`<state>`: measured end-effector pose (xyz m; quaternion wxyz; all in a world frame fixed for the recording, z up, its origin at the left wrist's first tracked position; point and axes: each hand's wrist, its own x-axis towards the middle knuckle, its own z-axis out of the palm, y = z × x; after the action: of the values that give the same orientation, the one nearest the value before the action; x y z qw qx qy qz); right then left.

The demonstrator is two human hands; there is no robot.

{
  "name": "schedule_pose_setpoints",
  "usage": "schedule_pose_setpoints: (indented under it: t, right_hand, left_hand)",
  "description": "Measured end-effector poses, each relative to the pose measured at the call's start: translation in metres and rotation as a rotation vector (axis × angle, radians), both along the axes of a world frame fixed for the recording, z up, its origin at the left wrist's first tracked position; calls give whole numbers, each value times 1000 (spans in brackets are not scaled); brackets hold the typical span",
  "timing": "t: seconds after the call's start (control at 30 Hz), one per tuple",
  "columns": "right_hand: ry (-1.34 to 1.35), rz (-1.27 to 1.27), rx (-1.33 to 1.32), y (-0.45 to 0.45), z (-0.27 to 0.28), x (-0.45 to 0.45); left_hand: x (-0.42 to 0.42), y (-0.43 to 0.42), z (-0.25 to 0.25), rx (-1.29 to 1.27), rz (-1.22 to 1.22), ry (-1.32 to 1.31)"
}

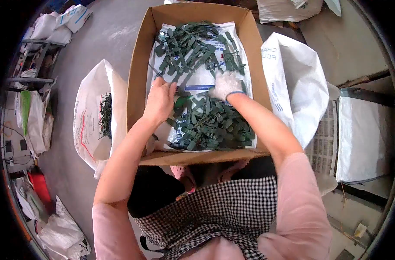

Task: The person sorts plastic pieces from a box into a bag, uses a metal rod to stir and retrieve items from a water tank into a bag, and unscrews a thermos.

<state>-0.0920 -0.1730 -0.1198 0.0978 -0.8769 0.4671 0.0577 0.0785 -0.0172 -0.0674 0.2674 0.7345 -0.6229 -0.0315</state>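
Note:
Inside a cardboard box (253, 52) lined with a printed white sack (200, 80) lie many flat dark green plastic pieces. One pile of green pieces (210, 123) sits close to me; stick-like clusters of green pieces (186, 45) cover the far half. My left hand (159, 99), bare, is closed at the left side of the box, and a thin dark stick (153, 69) juts out beyond its fingers. A white knit glove covers my right hand (228, 84). Its fingers are bent together among the green pieces between the two piles; what they hold is hidden.
An open white sack (86, 115) with dark thin pieces stands left of the box. Another white sack (293, 82) leans against the right side. Shelving with bags (37, 95) lines the far left, and a white-covered block (364, 138) is at the right.

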Motion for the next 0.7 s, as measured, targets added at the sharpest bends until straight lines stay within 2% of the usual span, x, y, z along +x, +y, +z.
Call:
schedule_pose_setpoints:
  t: [0.03,0.07,0.13,0.17,0.2,0.27,0.3,0.33,0.37,0.4,0.47,0.57,0.6,0.67,0.7]
  right_hand:
    - [-13,-116,10,-20,-12,11]
    - [10,-182,108,-34,-25,14]
    - [0,-399,347,-64,-90,27]
    - [3,-398,353,-64,-107,30]
    - [25,-334,342,-62,-120,31]
    - [61,-278,333,-51,-117,19]
    - [105,-157,336,-43,-90,10]
    - [148,-34,336,-31,-59,0]
    - [67,36,217,-14,-27,-15]
    - [71,33,212,-1,-9,-29]
    - [37,186,17,19,21,-55]
    - [-4,509,-199,58,68,-92]
    - [1,506,-220,68,72,-98]
    - [-26,523,-192,81,77,-107]
    - [-30,516,-197,84,74,-113]
  left_hand:
    - [6,-4,-5,-20,74,111]
    - [9,-8,-13,-17,79,112]
    - [9,-14,-31,69,96,836]
    - [5,-17,-28,67,41,930]
    - [3,-19,-19,75,45,934]
    - [-2,-24,-1,308,116,753]
    - [-2,-27,-7,272,53,544]
    - [-5,-31,-11,264,47,546]
    - [-12,-34,-16,300,33,349]
    - [-20,-36,-19,333,19,153]
    - [-42,-41,-12,338,30,193]
    - [-73,-44,10,404,72,55]
    - [-77,-43,11,399,68,50]
    - [-83,-41,-1,343,49,215]
    - [-79,-38,-6,141,-114,143]
